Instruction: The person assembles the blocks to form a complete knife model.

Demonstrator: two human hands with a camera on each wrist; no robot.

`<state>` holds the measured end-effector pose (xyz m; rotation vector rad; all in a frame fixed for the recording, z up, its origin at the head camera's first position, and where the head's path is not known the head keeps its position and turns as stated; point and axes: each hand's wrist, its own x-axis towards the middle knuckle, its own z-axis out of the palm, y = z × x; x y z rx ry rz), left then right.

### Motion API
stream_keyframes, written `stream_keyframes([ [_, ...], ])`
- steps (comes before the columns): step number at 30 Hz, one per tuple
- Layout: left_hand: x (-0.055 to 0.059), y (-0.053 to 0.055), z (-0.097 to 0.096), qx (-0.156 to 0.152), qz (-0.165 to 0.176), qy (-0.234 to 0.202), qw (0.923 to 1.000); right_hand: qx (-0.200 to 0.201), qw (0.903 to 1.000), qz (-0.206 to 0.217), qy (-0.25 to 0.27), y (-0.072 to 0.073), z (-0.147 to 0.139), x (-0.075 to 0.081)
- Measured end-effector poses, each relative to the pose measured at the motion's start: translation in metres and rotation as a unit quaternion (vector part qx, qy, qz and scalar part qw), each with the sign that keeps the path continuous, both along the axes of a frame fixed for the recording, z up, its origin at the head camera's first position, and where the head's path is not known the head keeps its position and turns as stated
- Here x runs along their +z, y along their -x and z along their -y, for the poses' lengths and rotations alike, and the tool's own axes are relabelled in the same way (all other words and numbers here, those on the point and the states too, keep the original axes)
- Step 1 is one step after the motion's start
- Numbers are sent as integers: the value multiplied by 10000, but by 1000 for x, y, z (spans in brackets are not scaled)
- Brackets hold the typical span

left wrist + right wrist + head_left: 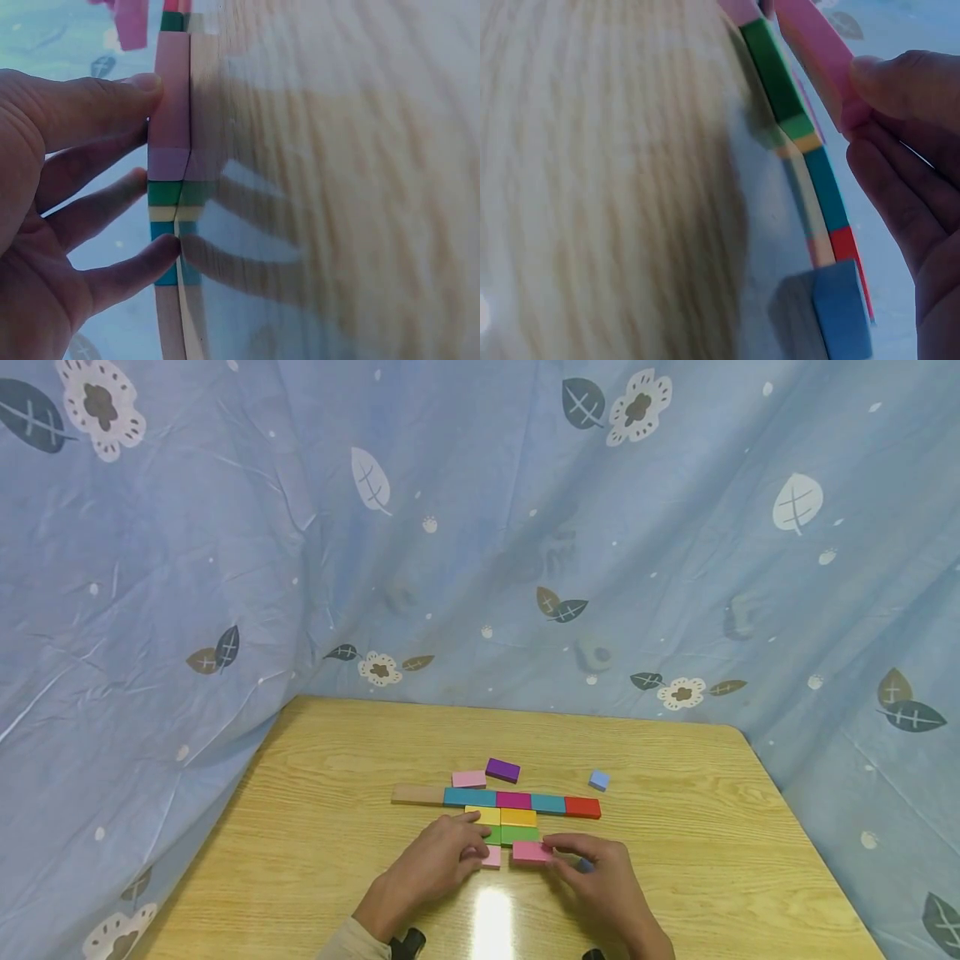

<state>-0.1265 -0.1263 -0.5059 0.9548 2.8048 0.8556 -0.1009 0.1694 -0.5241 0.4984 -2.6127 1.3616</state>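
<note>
Nearby, left hand [431, 862]: fingers spread and a bit bent, thumb touching a light pink block [491, 858] on the table [315, 877].
Right hand [606, 881]: thumb and fingers pinch a bright pink block [531, 852], held up off the table, just right of the light pink one.
Blue block [843, 313]: on the table beside the right hand.
Green blocks [520, 835]: two, end to end.
Yellow block [484, 814] and orange block [518, 817]: just past the greens.
Long row [513, 800]: tan, blue, magenta, blue, red.
Past the row: back pink block [468, 779], purple block [502, 770], and small blue block [599, 780] off right.
Behind: blue cloth [480, 543] with leaves and flowers.
</note>
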Motion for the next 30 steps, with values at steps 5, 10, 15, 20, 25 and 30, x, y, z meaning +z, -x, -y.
stream_keyframes([
  [5, 1, 0, 0, -18, -10, -20, 10000, 200, 9990, -382, -140, 2, 9, -3],
  [10, 0, 0, 0, -16, -2, -6, 10000, 197, 9994, -159, -244, 2, 15, -4],
  [15, 0, 0, 1, -10, 11, -18, 10000, 182, 9990, -52, -416, 1, 19, -4],
  [20, 0, 0, 1, -36, -78, -47, 10000, 281, 9979, -261, -526, 2, 22, -3],
  [25, -1, 0, 0, -30, -113, -51, 9999, 310, 9975, -285, -570, 2, 24, -2],
  [30, -1, 0, 0, 0, -114, -28, 9999, 360, 9921, -812, -886, 5, 25, -2],
])
